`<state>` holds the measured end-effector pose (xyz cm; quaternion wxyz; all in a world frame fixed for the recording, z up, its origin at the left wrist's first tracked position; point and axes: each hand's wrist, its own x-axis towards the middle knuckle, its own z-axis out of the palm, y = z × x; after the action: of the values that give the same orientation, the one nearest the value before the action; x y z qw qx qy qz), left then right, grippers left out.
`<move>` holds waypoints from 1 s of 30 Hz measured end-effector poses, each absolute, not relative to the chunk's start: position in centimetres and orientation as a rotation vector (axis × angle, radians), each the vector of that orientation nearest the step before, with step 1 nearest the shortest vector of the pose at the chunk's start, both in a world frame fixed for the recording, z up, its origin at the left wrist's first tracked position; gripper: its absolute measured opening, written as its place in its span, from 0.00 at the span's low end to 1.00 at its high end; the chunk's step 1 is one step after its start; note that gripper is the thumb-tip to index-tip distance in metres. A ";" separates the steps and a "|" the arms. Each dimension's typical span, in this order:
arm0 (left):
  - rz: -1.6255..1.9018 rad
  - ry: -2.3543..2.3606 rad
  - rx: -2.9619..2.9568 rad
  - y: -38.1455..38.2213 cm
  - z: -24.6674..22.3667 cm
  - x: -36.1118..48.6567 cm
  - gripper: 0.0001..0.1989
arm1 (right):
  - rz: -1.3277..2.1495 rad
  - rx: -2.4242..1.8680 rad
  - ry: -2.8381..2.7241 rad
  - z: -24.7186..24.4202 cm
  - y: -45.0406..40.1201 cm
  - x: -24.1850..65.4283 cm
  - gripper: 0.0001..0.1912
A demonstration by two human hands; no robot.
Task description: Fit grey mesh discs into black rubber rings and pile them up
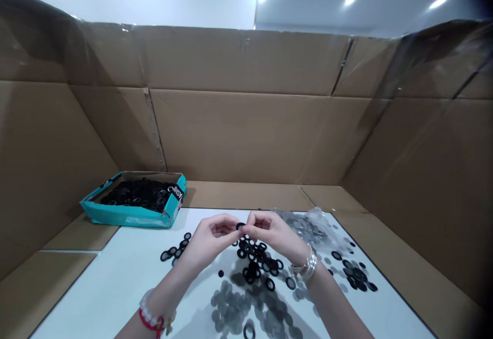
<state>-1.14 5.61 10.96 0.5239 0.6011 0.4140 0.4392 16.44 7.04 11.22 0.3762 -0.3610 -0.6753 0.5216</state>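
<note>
Teal box (131, 217) of black rubber rings (138, 194)

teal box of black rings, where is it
Head view: the teal cardboard box sits on brown cardboard at the far left corner of the white board, left of the left hand.

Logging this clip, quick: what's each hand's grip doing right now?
Left hand: closed, pinching a black ring.
Right hand: closed, pinching the same ring.
</note>
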 end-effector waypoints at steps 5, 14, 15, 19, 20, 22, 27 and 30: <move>1.099 0.994 1.396 5.5 11.8 -1.7 0.13 | 1.058 -0.922 -1.780 11.5 6.3 15.7 0.20; 1.142 1.012 1.604 4.7 12.1 -1.2 0.08 | 0.723 -0.842 -1.797 11.1 4.8 15.6 0.15; 1.151 1.015 1.616 4.5 12.2 -1.2 0.07 | 0.709 -0.833 -1.788 11.2 4.7 15.6 0.15; 1.185 1.036 1.534 3.8 12.5 -0.9 0.06 | 0.676 -0.829 -1.776 11.2 4.3 15.0 0.14; 1.186 1.030 1.479 3.8 12.4 -0.8 0.07 | 0.675 -0.836 -1.773 11.2 4.3 14.8 0.13; 1.182 1.006 1.372 3.7 12.2 -0.6 0.07 | 0.670 -0.855 -1.766 11.0 4.3 14.7 0.10; 1.126 0.935 1.446 3.7 11.9 -0.6 0.06 | 0.655 -0.897 -1.866 10.9 4.6 15.5 0.07; 1.134 1.033 1.788 3.8 11.9 -0.9 0.04 | 0.682 -0.918 -2.024 11.2 4.7 16.5 0.09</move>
<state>-0.93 3.75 11.86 0.3827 0.7012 0.4051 0.4447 16.49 4.71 11.21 0.3973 -0.3623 -0.7990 0.2692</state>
